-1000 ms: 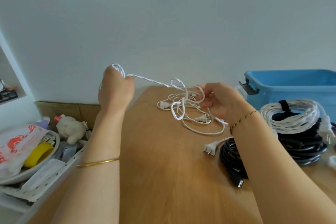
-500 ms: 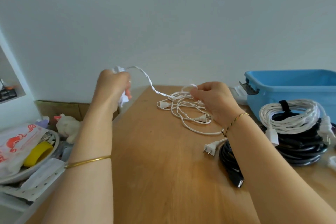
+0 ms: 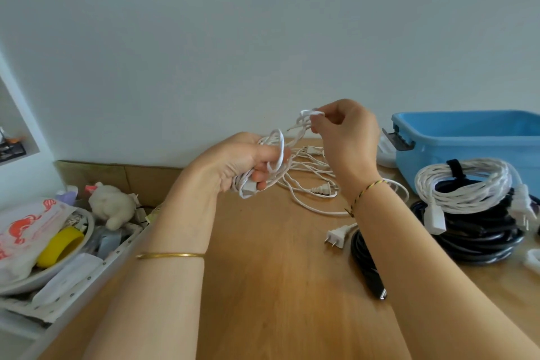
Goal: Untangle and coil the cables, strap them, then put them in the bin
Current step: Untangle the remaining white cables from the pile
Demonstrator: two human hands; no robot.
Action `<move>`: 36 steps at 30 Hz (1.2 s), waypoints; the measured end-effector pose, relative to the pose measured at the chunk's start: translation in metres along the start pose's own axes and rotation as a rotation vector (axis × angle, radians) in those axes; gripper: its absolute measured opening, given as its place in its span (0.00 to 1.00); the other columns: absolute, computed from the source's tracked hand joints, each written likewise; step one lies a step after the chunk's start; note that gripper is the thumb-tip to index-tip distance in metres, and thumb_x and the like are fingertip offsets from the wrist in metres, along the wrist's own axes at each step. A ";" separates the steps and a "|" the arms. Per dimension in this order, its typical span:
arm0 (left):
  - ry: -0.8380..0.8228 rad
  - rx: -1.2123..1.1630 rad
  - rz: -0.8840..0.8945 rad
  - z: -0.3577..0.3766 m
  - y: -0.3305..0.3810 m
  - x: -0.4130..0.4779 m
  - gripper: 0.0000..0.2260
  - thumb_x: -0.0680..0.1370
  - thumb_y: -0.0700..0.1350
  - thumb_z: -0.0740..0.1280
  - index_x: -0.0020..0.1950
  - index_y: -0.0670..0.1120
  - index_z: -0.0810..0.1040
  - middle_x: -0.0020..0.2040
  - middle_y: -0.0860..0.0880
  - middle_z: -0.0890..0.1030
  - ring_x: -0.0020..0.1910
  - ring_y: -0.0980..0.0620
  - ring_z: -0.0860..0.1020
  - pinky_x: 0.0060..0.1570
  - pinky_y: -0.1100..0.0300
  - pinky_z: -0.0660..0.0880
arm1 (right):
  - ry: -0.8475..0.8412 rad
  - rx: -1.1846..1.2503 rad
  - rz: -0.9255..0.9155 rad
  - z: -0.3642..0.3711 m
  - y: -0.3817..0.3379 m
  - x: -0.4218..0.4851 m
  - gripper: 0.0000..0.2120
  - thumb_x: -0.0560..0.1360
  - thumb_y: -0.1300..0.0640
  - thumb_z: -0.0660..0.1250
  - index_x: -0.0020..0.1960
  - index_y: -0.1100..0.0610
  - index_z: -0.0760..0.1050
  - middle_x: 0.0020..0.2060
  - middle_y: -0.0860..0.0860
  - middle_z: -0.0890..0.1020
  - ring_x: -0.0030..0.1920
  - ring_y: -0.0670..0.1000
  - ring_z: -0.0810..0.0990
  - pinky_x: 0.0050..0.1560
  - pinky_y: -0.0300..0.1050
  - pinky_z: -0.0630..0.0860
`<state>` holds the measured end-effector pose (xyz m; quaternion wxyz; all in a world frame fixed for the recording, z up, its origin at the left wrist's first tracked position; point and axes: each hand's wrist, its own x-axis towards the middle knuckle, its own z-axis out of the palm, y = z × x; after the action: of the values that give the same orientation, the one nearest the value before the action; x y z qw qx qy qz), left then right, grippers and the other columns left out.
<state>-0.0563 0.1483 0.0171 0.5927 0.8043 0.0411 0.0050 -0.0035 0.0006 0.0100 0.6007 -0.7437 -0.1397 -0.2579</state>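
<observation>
- Spanning the foreground, the wooden table (image 3: pixel 277 286) bears the blue bin (image 3: pixel 467 137) at its far right.
- Left hand (image 3: pixel 236 164) curls its fingers round bunched loops of the tangled white cable (image 3: pixel 320 189); the rest lies on the table.
- Right hand (image 3: pixel 347 137) pinches one raised strand.

no text, label, brand or number can be read here. the white plastic bag (image 3: pixel 35 222) lying in the bowl (image 3: pixel 29 283) at the left carries red printing, a red figure with fine lines of characters beside it, but all of it is too small and blurred to make out.
</observation>
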 end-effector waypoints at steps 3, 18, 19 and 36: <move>0.206 -0.118 -0.018 -0.009 -0.003 0.005 0.08 0.76 0.37 0.66 0.38 0.41 0.71 0.18 0.52 0.68 0.16 0.57 0.64 0.22 0.63 0.69 | -0.213 0.031 0.165 -0.003 0.002 0.000 0.12 0.70 0.60 0.72 0.51 0.57 0.73 0.39 0.51 0.79 0.34 0.47 0.73 0.33 0.38 0.69; 0.860 -0.188 0.244 -0.031 -0.010 0.013 0.10 0.74 0.36 0.65 0.34 0.44 0.70 0.24 0.48 0.69 0.18 0.54 0.67 0.28 0.62 0.70 | -0.247 0.066 0.345 -0.004 -0.002 -0.002 0.12 0.79 0.58 0.60 0.38 0.59 0.73 0.27 0.49 0.67 0.25 0.46 0.64 0.26 0.39 0.61; 0.896 -0.166 0.259 -0.031 -0.010 0.012 0.09 0.74 0.37 0.64 0.34 0.44 0.70 0.26 0.47 0.70 0.19 0.53 0.69 0.29 0.62 0.70 | -0.234 0.076 0.354 -0.004 -0.003 -0.002 0.12 0.79 0.57 0.60 0.37 0.58 0.72 0.27 0.49 0.67 0.25 0.46 0.64 0.26 0.39 0.61; 1.154 -0.370 0.425 -0.038 -0.005 0.011 0.09 0.74 0.38 0.64 0.37 0.48 0.68 0.28 0.49 0.72 0.18 0.57 0.68 0.33 0.59 0.71 | -0.120 0.035 0.364 -0.010 0.010 0.010 0.17 0.77 0.56 0.56 0.30 0.54 0.63 0.24 0.50 0.63 0.26 0.49 0.59 0.32 0.46 0.57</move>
<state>-0.0478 0.1865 0.0230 0.5903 0.5474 0.1917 0.5614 0.0078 -0.0127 0.0085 0.6407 -0.7603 -0.0429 -0.0976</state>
